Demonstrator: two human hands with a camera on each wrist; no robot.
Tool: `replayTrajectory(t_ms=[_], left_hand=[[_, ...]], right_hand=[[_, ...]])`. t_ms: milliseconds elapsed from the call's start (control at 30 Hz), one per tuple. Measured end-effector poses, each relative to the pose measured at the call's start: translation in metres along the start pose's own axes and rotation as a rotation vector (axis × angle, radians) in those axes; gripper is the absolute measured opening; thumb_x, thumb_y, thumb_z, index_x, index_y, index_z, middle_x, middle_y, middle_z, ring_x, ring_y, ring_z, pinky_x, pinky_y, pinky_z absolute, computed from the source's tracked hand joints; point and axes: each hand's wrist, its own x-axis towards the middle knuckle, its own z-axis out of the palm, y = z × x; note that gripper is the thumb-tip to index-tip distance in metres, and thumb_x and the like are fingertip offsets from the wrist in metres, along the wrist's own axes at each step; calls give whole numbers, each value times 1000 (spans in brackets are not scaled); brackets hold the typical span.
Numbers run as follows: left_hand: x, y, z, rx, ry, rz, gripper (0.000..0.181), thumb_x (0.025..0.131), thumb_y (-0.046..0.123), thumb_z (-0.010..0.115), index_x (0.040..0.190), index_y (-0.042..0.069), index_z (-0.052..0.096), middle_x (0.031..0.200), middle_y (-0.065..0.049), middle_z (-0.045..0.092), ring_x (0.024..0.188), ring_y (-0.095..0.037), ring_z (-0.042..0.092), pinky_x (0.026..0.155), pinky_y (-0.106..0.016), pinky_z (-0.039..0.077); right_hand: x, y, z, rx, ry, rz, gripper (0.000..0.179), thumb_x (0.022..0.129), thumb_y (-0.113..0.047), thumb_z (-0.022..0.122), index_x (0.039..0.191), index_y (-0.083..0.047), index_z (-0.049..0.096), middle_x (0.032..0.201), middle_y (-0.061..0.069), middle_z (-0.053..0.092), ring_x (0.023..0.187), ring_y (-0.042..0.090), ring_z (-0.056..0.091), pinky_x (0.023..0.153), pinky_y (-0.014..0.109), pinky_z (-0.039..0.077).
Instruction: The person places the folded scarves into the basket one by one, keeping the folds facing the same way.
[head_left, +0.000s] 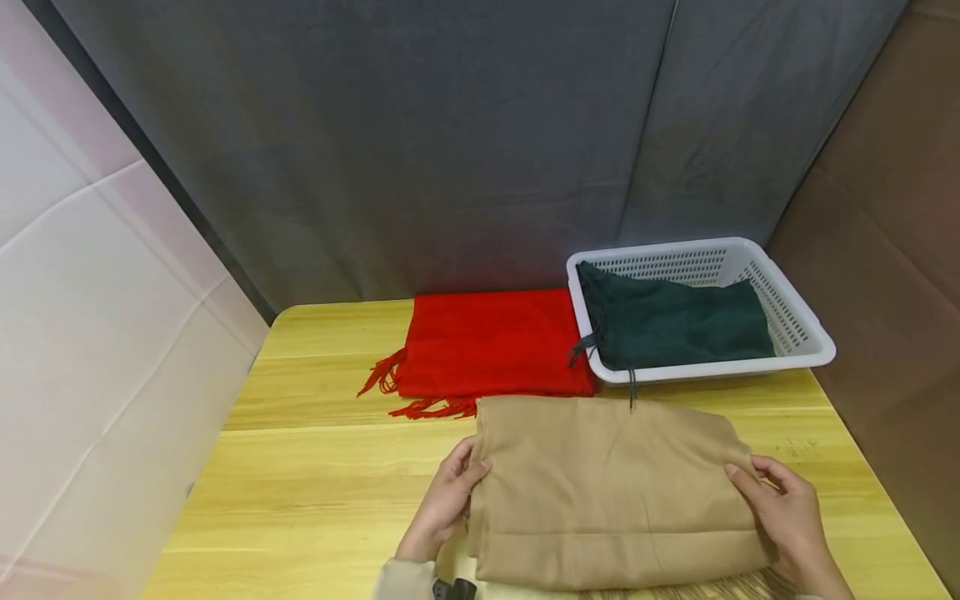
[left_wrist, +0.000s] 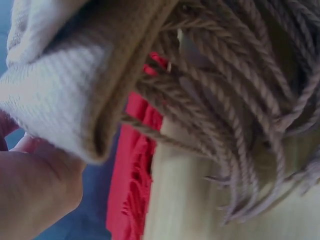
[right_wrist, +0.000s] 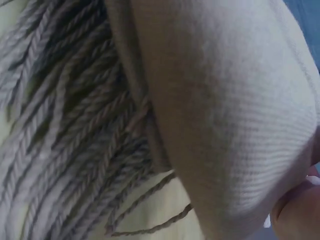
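A folded tan scarf is held up over the near part of the table, its layers stacked in a wide rectangle. My left hand pinches its left edge, thumb on top. At the opposite edge my right hand pinches the cloth the same way. Twisted fringe hangs beneath the folds in the left wrist view, and more fringe fills the left of the right wrist view. Both wrist views show only part of each hand, with fingers hidden behind the cloth.
A folded red scarf with fringe lies at the table's back edge. Right of it stands a white plastic basket holding a folded dark green scarf, some strands hanging over the rim. Grey cloth rises behind the wooden table.
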Motion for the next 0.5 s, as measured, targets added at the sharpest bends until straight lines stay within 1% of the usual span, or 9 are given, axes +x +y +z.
replayTrajectory(t_ms=[67,100,167,200,300,367,400,433,500], left_hand=[[-2,4,0,7,-4,8,38,90,7,47,126,-1,37,100,-6,54,82,-17,58,69,-31,49],[-3,6,-1,15,-6,11,38,90,7,48,126,-1,37,101,-6,54,82,-17,58,68,-32,49],[-4,10,-1,23,-7,13,39,90,8,48,127,0,37,103,-6,53,83,-17,58,69,-33,49],[-4,11,-1,30,-7,15,39,91,9,48,127,0,37,104,-7,52,84,-17,58,69,-33,49],[-6,15,-1,42,-4,18,39,91,9,47,128,1,37,107,-7,50,85,-18,57,69,-33,49],[-7,18,-1,49,-3,21,40,91,8,47,128,1,37,108,-7,50,85,-17,57,70,-33,49],[-7,19,-1,51,-1,21,39,91,8,47,128,1,37,108,-7,50,85,-18,57,69,-33,49],[-7,21,0,52,0,21,39,91,8,47,128,1,37,108,-7,49,84,-18,57,69,-33,49],[-7,24,0,59,1,25,38,91,8,47,127,1,38,109,-7,48,84,-18,57,68,-34,49]], right_hand=[[1,1,-2,22,8,-18,19,76,-22,70,81,-36,59,76,-22,52,62,-3,52,52,19,45],[3,4,-3,32,8,-33,16,76,-21,70,83,-33,61,78,-22,53,64,-3,54,52,18,46],[13,22,-6,78,1,-79,15,76,-18,70,88,-25,64,82,-22,56,68,-5,57,52,17,47],[19,31,-8,123,-22,-98,17,77,-17,70,92,-22,65,86,-20,56,70,-4,58,53,18,47],[41,68,-11,159,-9,-161,28,75,-15,71,102,-11,63,94,-14,58,78,-3,60,56,17,48],[53,85,-13,146,18,-201,32,74,-14,72,105,-9,63,99,-10,59,82,-3,60,57,15,48],[51,80,-14,193,-6,-230,31,75,-12,71,105,-8,63,100,-8,59,84,-2,60,59,15,48],[56,87,-15,174,23,-238,33,74,-12,71,106,-6,62,102,-7,59,86,0,60,60,14,48],[62,91,-17,194,31,-254,35,73,-10,72,106,-3,62,103,-3,60,87,3,61,60,15,48]])
